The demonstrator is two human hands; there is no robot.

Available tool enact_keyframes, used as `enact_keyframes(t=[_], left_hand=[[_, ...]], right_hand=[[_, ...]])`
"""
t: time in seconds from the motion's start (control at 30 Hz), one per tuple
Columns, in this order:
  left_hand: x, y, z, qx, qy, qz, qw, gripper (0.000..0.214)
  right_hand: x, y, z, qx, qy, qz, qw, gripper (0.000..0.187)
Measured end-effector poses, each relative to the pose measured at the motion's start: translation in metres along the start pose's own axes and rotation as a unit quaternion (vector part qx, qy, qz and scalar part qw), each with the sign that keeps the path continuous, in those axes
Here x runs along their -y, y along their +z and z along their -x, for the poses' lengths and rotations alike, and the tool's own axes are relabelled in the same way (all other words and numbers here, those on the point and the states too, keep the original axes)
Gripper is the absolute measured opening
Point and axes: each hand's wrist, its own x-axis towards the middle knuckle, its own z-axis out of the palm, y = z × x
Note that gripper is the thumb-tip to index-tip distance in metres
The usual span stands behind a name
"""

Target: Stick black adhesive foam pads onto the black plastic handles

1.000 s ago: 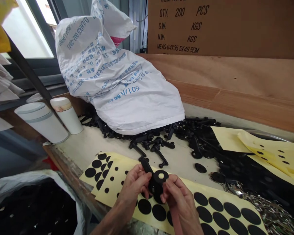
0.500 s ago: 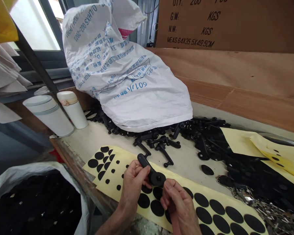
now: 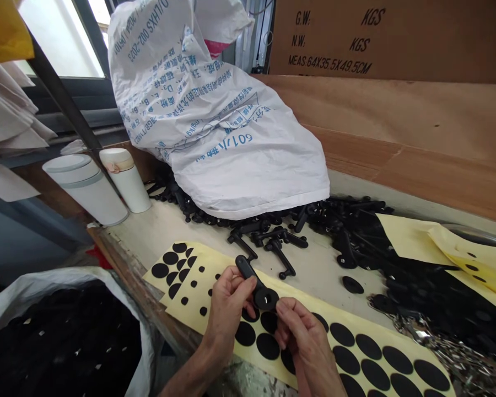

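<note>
A black plastic crank handle [image 3: 247, 268] with a round end is held over yellow sticker sheets. My left hand [image 3: 230, 298] is closed around its arm, thumb on top. At the rim of the round end, my right hand [image 3: 300, 331] pinches with thumb and forefinger; whether a thin piece lies between those fingertips is hidden. Something bright shows in the hole at the middle of the round end. Beneath both hands lies a yellow sheet [image 3: 328, 309] with rows of black round stickers. Several loose crank handles [image 3: 281, 259] rest just beyond.
A white woven sack [image 3: 248, 171] leans over a heap of black parts [image 3: 351, 220]. Small metal pieces [image 3: 446, 353] are piled at the right, near more yellow sheets [image 3: 413, 242]. Two white tumblers [image 3: 130, 184] stand at left. An open bag [image 3: 146, 331] of black parts sits below the table edge.
The view has shifted slightly. The round end has tilted a little, and a bright spot now shows in its centre hole. Both hands keep nearly the same hold.
</note>
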Motion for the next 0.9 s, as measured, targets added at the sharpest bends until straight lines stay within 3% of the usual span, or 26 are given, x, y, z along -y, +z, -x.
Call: enact_keyframes(t=[0.23, 0.9], left_hand=[[0.0024, -0.0017, -0.0019, -0.014, 0.002, -0.024, 1.000, 0.018], [0.0006, -0.0016, -0.0004, 0.000, 0.003, -0.036, 0.999, 0.015]], right_hand=[[0.0034, -0.0020, 0.0015, -0.003, -0.018, -0.005, 1.000, 0.030], [0.0015, -0.0021, -0.0032, 0.001, 0.012, 0.040, 0.999, 0.032]])
